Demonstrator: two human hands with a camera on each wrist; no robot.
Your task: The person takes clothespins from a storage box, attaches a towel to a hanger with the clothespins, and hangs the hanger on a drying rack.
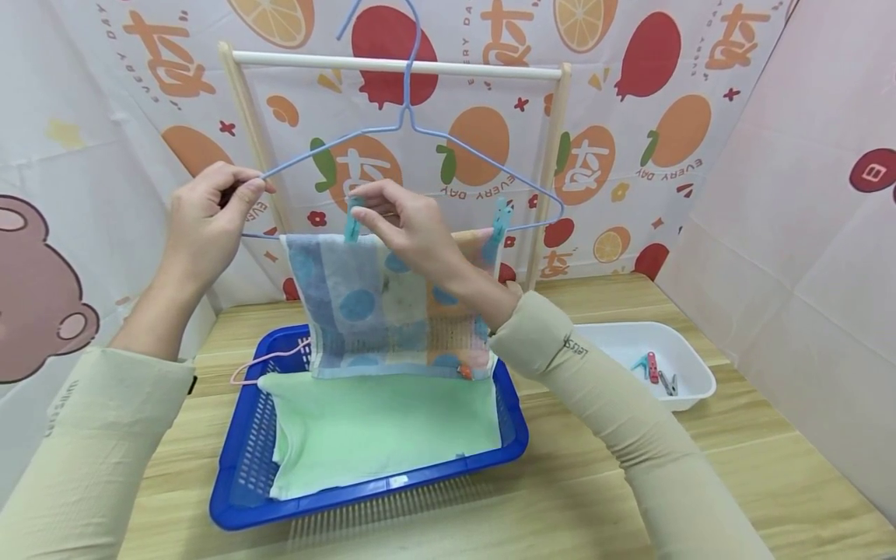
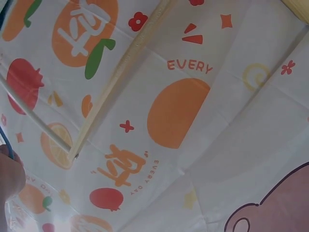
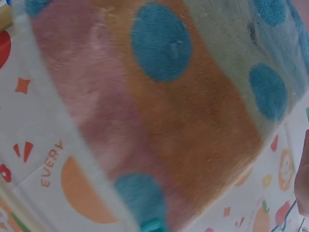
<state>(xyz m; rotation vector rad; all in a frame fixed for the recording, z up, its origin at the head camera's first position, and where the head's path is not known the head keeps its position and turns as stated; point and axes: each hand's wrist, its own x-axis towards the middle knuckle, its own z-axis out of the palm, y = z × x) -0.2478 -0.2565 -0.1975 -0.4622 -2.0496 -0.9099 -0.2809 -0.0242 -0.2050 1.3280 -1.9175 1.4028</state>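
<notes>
A thin blue hanger (image 1: 407,93) is held up in front of the rack, and my left hand (image 1: 213,214) grips its left shoulder. From its bottom bar hangs a small striped towel (image 1: 357,303) with blue dots. My right hand (image 1: 413,225) pinches a teal clothespin (image 1: 352,218) at the towel's upper left edge. A second teal clothespin (image 1: 501,218) clips the upper right corner to the bar. In the right wrist view the towel (image 3: 161,43) fills most of the picture; only the edge of the right hand (image 3: 303,179) shows. The left wrist view catches part of the left hand (image 2: 10,176).
Below the towel stands a blue basket (image 1: 227,498) holding a green towel (image 1: 385,428), with a pink hanger (image 1: 241,373) sticking out at left. A white tray (image 1: 703,385) at right has small clips (image 1: 652,368). Behind the hanger rises a wooden rack (image 1: 392,64) with a white rail.
</notes>
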